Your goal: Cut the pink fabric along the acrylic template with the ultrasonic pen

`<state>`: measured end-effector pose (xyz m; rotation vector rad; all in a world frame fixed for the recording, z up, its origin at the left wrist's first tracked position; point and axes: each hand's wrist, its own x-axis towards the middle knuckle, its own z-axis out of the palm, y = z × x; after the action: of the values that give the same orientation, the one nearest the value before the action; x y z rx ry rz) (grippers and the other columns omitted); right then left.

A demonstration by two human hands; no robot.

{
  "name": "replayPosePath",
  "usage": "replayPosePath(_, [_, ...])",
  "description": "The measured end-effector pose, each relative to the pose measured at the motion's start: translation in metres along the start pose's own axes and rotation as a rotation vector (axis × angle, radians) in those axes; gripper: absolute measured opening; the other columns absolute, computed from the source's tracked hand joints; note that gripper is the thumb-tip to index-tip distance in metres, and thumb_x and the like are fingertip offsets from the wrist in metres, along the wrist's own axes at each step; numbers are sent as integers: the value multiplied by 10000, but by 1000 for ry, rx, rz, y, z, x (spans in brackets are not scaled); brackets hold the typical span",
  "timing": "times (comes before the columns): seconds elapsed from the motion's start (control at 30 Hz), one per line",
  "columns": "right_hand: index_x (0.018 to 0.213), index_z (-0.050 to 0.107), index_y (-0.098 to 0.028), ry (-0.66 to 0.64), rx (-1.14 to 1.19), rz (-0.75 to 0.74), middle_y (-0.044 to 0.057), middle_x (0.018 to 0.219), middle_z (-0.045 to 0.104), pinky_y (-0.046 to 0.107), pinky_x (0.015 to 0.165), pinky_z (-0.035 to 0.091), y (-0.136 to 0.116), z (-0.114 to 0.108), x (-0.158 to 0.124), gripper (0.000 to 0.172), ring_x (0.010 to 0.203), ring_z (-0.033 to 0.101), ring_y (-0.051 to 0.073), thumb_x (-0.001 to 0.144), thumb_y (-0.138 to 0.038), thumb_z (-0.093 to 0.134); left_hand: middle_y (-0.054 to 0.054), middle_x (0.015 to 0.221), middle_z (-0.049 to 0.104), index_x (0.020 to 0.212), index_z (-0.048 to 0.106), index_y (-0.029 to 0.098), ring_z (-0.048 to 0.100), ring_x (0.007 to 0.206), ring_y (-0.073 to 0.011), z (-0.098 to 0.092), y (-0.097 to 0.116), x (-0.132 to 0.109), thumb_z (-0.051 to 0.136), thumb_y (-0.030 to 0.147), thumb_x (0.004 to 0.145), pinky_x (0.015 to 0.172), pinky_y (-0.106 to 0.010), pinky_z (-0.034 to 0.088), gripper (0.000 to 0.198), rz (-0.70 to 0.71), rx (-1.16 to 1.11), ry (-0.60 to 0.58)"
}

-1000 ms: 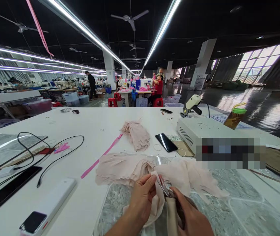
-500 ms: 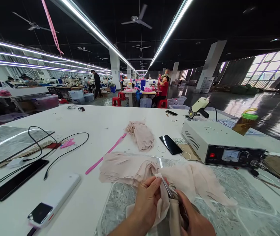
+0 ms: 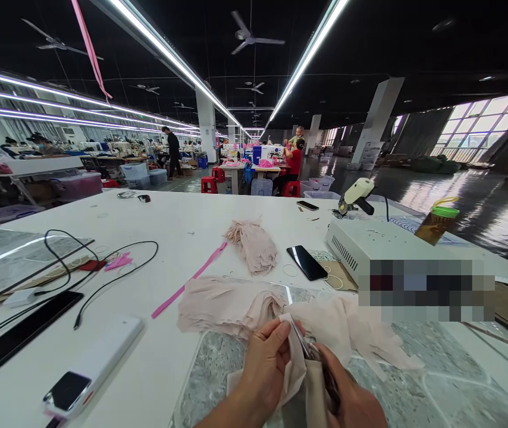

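- The left grip [image 3: 263, 368] is pinching the pale pink cloth piece [image 3: 293, 371], thumb pressing against fingers.
- The right grip [image 3: 347, 401] is clasping scissors [image 3: 302, 340], with the blades touching that cloth, low over the worktop's [image 3: 182, 226] near edge.

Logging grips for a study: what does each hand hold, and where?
The left hand pinches the pink cloth at its top edge, thumb against fingers. The right hand grips what look like small scissors by the handles, blades up.

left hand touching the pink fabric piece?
Touching. Head view shows the left hand pinching the pink fabric piece between thumb and fingers; the right hand grips a metal tool.
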<state>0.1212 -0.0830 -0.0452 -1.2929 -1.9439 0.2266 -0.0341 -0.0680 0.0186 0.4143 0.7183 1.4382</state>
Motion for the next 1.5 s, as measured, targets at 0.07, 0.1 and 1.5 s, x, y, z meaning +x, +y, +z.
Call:
replayPosePath(0.07, [1341, 479, -239, 0, 11, 4, 71, 1033, 723, 333, 662, 560, 1, 2, -1, 632, 759, 708, 249, 711, -194, 464, -93, 804, 710, 824, 698, 101, 680, 780, -211, 1, 1, 0, 894, 371, 548, 768, -294, 525, 432, 0, -9, 1])
replayPosePath(0.1, [1344, 476, -239, 2, 18, 9, 72, 1023, 725, 336, 663, 561, 1, 3, -1, 623, 760, 709, 252, 722, -203, 462, -94, 807, 711, 821, 697, 101, 680, 780, -212, 1, 1, -1, 894, 369, 548, 764, -295, 526, 431, -2, -11, 1])
replayPosePath(1.5, [1367, 399, -186, 50, -17, -151, 100, 1202, 664, 299, 720, 561, 6, 7, 4, 574, 985, 683, 218, 794, -172, 378, -87, 820, 701, 793, 743, 107, 628, 734, -150, 2, 8, 1, 828, 364, 672, 719, -238, 501, 296, 31, 22, -123])
